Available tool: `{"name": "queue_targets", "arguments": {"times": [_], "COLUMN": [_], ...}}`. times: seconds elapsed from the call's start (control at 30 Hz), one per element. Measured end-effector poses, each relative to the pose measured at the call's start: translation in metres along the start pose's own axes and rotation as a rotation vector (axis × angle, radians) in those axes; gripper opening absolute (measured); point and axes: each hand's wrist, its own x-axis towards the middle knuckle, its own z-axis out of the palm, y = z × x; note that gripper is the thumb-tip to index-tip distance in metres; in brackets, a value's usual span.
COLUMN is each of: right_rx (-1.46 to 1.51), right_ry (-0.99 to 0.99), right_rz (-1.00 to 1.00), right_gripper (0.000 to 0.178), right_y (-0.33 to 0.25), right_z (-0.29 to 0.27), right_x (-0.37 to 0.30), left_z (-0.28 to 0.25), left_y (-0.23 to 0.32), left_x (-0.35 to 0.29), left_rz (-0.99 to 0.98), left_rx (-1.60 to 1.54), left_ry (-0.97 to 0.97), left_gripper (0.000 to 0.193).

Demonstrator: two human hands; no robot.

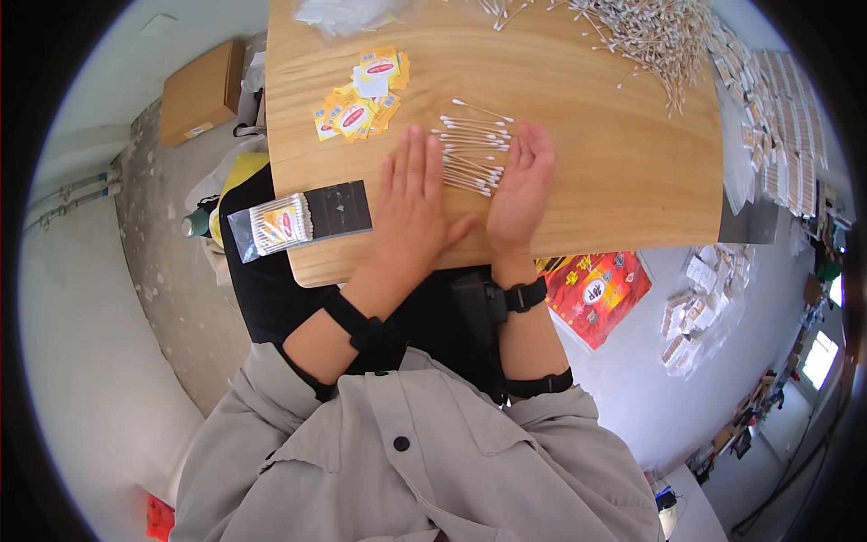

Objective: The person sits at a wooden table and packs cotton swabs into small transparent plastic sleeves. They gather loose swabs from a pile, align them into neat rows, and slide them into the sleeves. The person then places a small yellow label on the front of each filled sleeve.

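Fingers of the left hand point(411, 203) are straight, close together and flat-palmed, the thumb spread toward the right hand point(524, 185), whose fingers are slightly curled with the palm turned inward. Both hands are open, and neither closes around anything. Between the fingertips of the left and the palm side of the right lies a loose row of cotton swabs point(471, 152), set crosswise on the wooden table point(623, 172); the facing hands probably serve as two walls, squaring the swab ends. Whether either hand touches them cannot be told. One swab lies slightly apart, beyond the row. Ahead and left of the left fingertips sits a pile of yellow cards point(361, 104), seemingly kept within reach; nearer the body, left of that hand, lies a filled clear bag point(278, 226) of swabs. Well beyond the right fingertips spreads a heap of swabs point(655, 36), presumably the supply.
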Motion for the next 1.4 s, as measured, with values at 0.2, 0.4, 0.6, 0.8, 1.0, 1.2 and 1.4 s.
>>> {"name": "queue_targets", "arguments": {"times": [0.2, 0.4, 0.6, 0.8, 1.0, 1.2, 1.4], "right_rx": [-0.166, -0.979, -1.053, -1.04, -0.964, -1.086, -1.13], "right_ry": [-0.039, -0.32, -0.305, -0.236, -0.213, -0.288, -0.326], "right_rz": [0.002, -0.24, -0.267, -0.186, -0.128, -0.198, -0.193], "right_gripper": [0.037, 0.018, 0.013, 0.011, 0.013, 0.012, 0.009], "right_y": [-0.013, -0.036, -0.027, -0.025, -0.028, -0.028, -0.027], "right_z": [-0.015, -0.026, -0.027, -0.022, -0.019, -0.021, -0.022], "right_x": [-0.003, 0.002, 0.007, 0.011, 0.011, 0.011, 0.018], "left_z": [-0.01, -0.01, -0.008, -0.005, -0.014, -0.014, -0.013], "left_y": [0.005, 0.003, 0.003, 0.003, -0.003, -0.004, -0.003], "left_x": [-0.004, 0.0, 0.001, -0.001, -0.005, -0.006, -0.007], "left_rz": [0.062, 0.08, 0.084, 0.08, 0.059, 0.04, 0.058], "left_rx": [0.0, 0.01, 0.038, 0.035, -0.01, 0.007, -0.023], "left_ry": [-0.095, -0.105, -0.109, -0.079, -0.055, -0.105, -0.088], "left_gripper": [0.112, 0.113, 0.114, 0.116, 0.118, 0.119, 0.116]}}
